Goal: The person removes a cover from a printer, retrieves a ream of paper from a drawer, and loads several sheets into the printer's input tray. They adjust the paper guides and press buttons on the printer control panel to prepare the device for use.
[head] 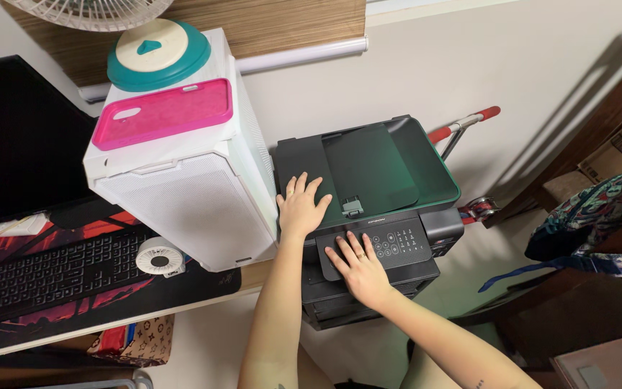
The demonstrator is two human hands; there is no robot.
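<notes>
A black printer (390, 173) stands on the floor beside the desk, its flat lid facing up and a button panel (401, 243) tilted at its front. My left hand (301, 207) lies flat on the left part of the lid, fingers spread, holding nothing. Palm down, my right hand (360, 265) rests on the front panel, its fingertips on the blank left part next to the buttons.
A white computer tower (196, 187) stands left of the printer on the desk, with a pink phone case (163, 113) and a teal lid (158, 52) on top. A black keyboard (44, 274) and monitor (16, 137) are further left. A red-handled trolley (462, 126) leans behind the printer.
</notes>
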